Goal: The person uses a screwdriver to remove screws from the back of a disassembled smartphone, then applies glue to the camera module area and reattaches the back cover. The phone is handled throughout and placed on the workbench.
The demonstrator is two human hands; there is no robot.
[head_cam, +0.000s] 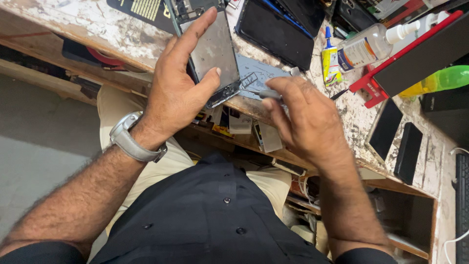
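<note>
My left hand (178,83) grips an opened phone body (211,54) with its bare metal inside facing up, tilted over the bench edge. My thumb lies across its lower part and my fingers wrap its left side. My right hand (305,120) holds a small screwdriver (266,94) with a dark handle, its thin tip pointing left at the phone's bottom corner. A grey watch (128,139) sits on my left wrist.
The worn wooden bench (112,32) carries dark phone screens (276,32), a small yellow glue bottle (330,61), a clear pump bottle (371,45), a red holder (386,73), a green bottle (442,79) and black phones (408,151). An open shelf with small parts (244,124) lies under the bench edge.
</note>
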